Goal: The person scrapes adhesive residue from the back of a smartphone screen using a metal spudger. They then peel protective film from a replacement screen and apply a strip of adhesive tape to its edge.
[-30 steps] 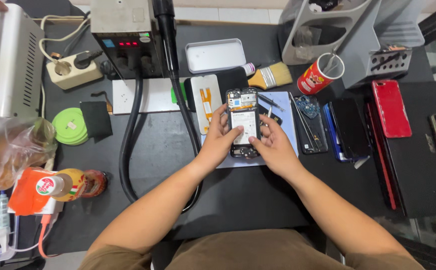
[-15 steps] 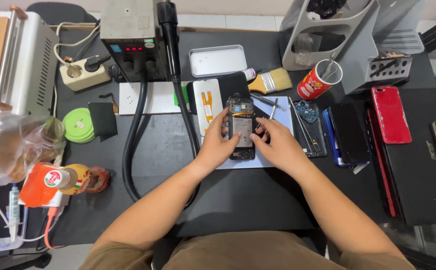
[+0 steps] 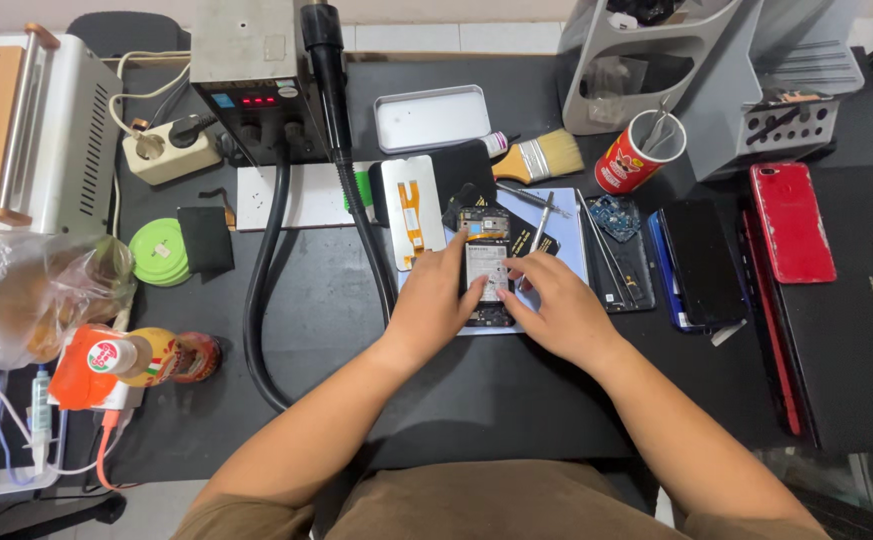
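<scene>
I see an opened phone [image 3: 484,262] with its back off, lying flat on a pale blue mat [image 3: 566,235] near the middle of the black table [image 3: 516,400]. My left hand [image 3: 434,305] lies along the phone's left edge, fingers stretched up beside it and touching it; my right hand [image 3: 556,310] comes in from the right with fingertips on the phone's lower right part. Neither hand is clenched, and the phone is steadied between them rather than lifted. The lower end of the phone is hidden under my hands, and I cannot make out whether the right fingers pinch anything small.

Just left of the phone lies a white screen panel [image 3: 411,208] with an orange ribbon on it. Just right, thin metal tweezers [image 3: 538,222] lie on the mat, and beyond them a small blue circuit board [image 3: 616,215]. Farther right are a dark phone [image 3: 701,262] and a red phone [image 3: 791,222]. Behind the mat are a paintbrush [image 3: 538,158], a shallow metal tray [image 3: 432,117] and a red cup [image 3: 634,155] holding tools. A thick black hose [image 3: 261,300] curves down from the hot-air station [image 3: 251,75] at the left. A plastic bag [image 3: 26,300] at the far left blurs whatever is inside it.
</scene>
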